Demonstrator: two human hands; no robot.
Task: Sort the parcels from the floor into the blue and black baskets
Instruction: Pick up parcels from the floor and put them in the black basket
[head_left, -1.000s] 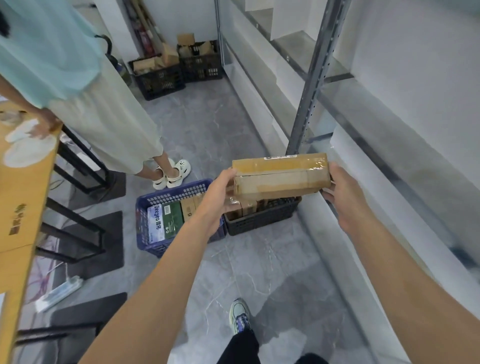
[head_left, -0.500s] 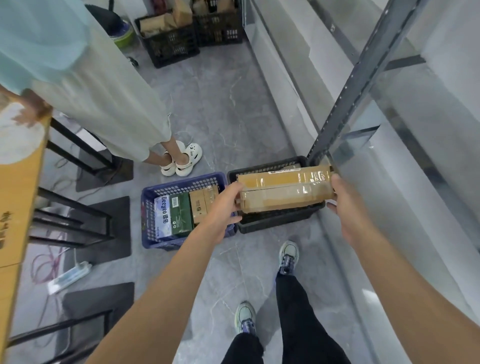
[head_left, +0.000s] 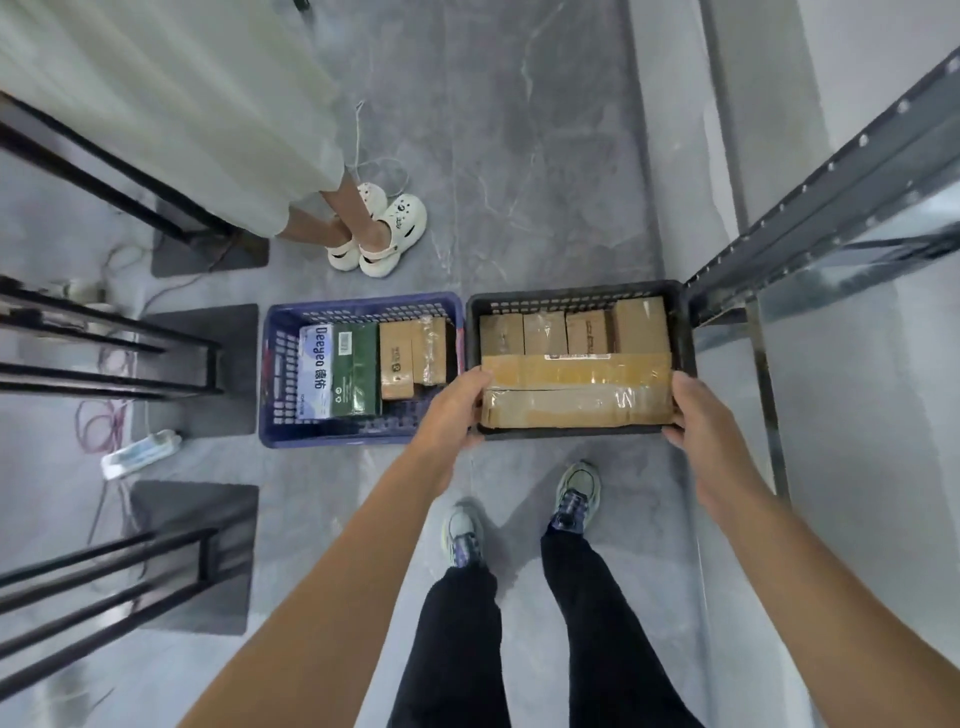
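A long taped cardboard parcel (head_left: 576, 389) lies across the near half of the black basket (head_left: 681, 332). My left hand (head_left: 457, 405) grips its left end and my right hand (head_left: 698, 410) grips its right end. Behind it in the black basket stand several small brown boxes (head_left: 571, 330). The blue basket (head_left: 280, 364) sits to the left, touching the black one. It holds a green and white box (head_left: 340, 371) and a brown box (head_left: 413, 358).
Another person's legs in white clogs (head_left: 379, 234) stand just beyond the blue basket. Black table legs (head_left: 104, 358) and cables fill the left side, with a power strip (head_left: 140, 453) on the floor. A grey metal shelf post (head_left: 810, 208) rises right of the black basket. My feet (head_left: 519, 514) stand before the baskets.
I have stepped closer and the view has tilted down. Both hands have lowered the long parcel from chest height down into the black basket.
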